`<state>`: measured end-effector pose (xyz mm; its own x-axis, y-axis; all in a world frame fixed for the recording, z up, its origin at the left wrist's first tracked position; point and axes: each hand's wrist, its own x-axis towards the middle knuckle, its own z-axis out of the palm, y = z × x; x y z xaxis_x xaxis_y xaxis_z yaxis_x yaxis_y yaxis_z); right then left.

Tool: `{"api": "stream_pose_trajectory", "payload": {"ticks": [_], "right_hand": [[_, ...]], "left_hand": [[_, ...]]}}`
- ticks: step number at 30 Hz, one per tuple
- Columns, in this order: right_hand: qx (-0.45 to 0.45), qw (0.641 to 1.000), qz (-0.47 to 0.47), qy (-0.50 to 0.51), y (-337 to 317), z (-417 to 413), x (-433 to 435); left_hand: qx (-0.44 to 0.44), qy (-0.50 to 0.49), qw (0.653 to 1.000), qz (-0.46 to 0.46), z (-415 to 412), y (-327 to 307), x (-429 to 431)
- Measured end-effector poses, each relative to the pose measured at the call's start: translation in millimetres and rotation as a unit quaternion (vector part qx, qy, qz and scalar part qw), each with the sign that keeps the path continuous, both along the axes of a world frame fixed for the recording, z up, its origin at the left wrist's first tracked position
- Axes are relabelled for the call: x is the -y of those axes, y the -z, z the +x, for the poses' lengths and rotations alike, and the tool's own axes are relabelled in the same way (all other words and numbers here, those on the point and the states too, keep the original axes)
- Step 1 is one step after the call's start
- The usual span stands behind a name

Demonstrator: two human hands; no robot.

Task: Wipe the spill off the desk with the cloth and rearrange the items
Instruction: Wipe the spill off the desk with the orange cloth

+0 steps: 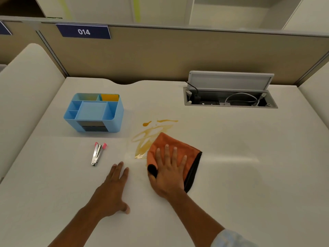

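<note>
Your desk (231, 148): plain off-white, no pattern. Spill (151, 134) on it: amber-brown, in thin looping streaks, one darker orange drop at the far edge. Cloth (170, 143): orange face, black underside and black edge showing at your right. Organiser (94, 111): pale blue throughout, one yellow card in a rear compartment, dark grey drawer fronts. Stapler (97, 155): shiny silver metal with pink tips. Partition (160, 56): tan. Its label (83, 31): navy with white "014". Cable tray (231, 97): grey, holding a black and a white cable.
</note>
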<state>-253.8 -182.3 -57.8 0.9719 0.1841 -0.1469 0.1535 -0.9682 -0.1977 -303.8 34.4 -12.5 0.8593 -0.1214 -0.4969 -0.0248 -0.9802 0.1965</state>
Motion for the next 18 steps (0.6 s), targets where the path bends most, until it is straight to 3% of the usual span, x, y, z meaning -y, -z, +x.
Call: {"api": "stream_pose_trajectory", "payload": {"ticks": [7, 18], "right_hand": [[0.051, 0.992, 0.017, -0.112, 17.2, -53.2, 57.4], [0.025, 0.993, -0.019, 0.117, -1.1, 26.1, 173.4]], "left_hand": [[-0.001, 0.008, 1.0, -0.005, -4.7, 5.9, -4.0], [0.017, 0.016, 1.0, -0.006, 0.3, 5.1, 1.2]]}}
